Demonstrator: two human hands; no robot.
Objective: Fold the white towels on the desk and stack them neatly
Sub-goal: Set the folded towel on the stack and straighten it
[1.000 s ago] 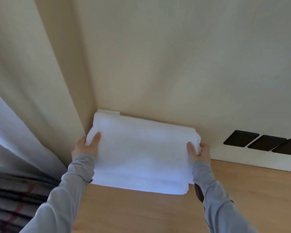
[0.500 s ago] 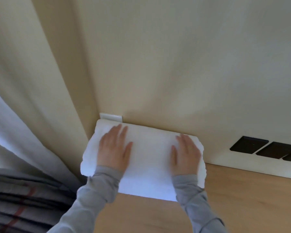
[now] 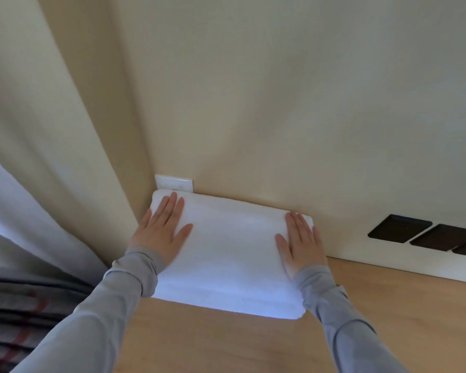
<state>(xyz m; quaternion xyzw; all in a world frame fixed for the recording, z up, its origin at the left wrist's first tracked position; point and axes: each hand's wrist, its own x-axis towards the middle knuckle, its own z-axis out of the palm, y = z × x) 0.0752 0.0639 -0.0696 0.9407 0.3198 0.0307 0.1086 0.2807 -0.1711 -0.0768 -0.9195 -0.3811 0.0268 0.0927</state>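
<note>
1. My left hand (image 3: 159, 232) and right hand (image 3: 301, 246) both lie flat with straight fingers, gripping nothing. The palms press on the folded white towels (image 3: 232, 251), one near each end.
2. The stack sits on the light wooden desk (image 3: 226, 345), tucked into the back-left corner against the cream wall (image 3: 280, 103). There's a white wall plate (image 3: 174, 183) just behind it and black rectangular panels (image 3: 400, 228) off to the right.
3. The towels look thick and soft, with layered edges in front. A pale curtain (image 3: 24, 211) and grey plaid fabric (image 3: 16, 319) are on the left.

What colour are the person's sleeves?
Light grey. The sleeves show clearly in the head view, the only one there is.
</note>
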